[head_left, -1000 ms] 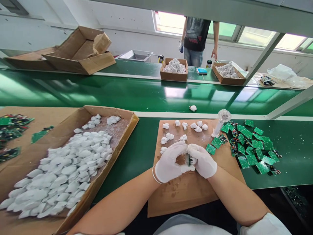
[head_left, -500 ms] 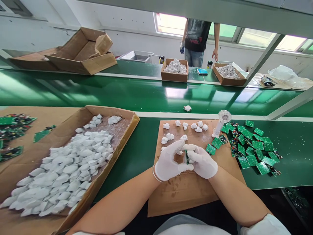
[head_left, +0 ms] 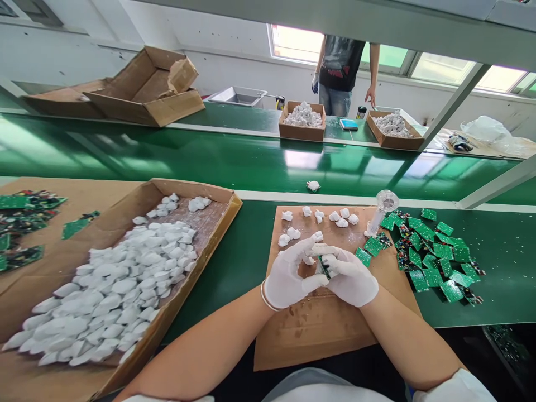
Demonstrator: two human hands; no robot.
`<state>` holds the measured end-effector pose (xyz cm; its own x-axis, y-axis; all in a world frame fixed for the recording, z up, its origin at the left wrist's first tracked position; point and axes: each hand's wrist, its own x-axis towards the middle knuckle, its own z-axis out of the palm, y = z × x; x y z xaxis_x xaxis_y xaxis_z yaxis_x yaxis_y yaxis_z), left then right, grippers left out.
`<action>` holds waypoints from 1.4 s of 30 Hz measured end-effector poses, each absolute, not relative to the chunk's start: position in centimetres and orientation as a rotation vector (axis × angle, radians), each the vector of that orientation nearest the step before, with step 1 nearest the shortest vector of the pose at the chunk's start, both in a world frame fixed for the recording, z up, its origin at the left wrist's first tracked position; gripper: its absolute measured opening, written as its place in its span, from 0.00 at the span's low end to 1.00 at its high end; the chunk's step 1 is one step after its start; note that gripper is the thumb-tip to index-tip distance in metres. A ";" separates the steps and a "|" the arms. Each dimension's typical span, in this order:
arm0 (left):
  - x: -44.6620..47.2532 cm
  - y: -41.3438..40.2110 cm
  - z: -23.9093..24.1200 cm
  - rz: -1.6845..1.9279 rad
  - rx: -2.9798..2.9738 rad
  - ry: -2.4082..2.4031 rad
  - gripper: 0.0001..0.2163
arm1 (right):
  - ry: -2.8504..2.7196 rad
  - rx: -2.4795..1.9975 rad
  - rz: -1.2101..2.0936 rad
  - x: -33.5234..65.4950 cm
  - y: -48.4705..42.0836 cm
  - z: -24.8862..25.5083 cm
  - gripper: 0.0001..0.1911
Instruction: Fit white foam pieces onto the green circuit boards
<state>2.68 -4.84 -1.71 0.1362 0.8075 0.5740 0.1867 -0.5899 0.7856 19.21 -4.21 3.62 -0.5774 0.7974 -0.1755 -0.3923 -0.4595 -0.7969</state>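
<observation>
A small green circuit board (head_left: 324, 267) is held edge-on and tilted between my two white-gloved hands, above a cardboard sheet (head_left: 310, 329). My left hand (head_left: 288, 279) curves around its left side, thumb and fingertips at the board. From the right, my right hand (head_left: 354, 279) pinches it with bent fingers. The board's far face is hidden by the fingers. Just beyond my hands lie several small white lumps (head_left: 342, 222) on the cardboard. Two circuit boards (head_left: 372, 245) rest right of my right hand, near a clear plastic stand with a round top (head_left: 386, 202).
At left, a cardboard tray (head_left: 209, 245) holds many white pieces; more boards (head_left: 25, 229) lie past it. A pile of boards (head_left: 439, 251) covers the right side. Behind runs a green conveyor (head_left: 234, 167) carrying one white-topped piece (head_left: 312, 185). A person (head_left: 341, 72) stands beyond it.
The circuit board has tilted further between my fingers, and my right hand has shifted slightly right. The white-topped piece on the conveyor has moved left.
</observation>
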 end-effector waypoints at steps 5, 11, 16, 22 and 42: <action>2.5 -4.5 1.1 1.208 2.041 0.796 0.36 | -1.048 -0.773 1.914 19.0 -4.1 3.7 0.10; 2.9 -4.3 0.9 1.261 2.229 1.117 0.27 | -1.229 -0.852 1.691 19.1 -4.4 3.2 0.19; 2.9 -4.2 1.4 1.343 2.321 1.028 0.30 | -1.163 -0.741 1.840 19.3 -4.4 3.5 0.15; 2.7 -3.3 2.0 1.398 2.504 0.822 0.25 | -1.253 -0.918 1.734 19.3 -4.6 3.0 0.18; 3.1 -3.3 1.9 1.460 2.503 0.844 0.17 | -1.462 -0.868 1.595 19.3 -4.9 3.1 0.13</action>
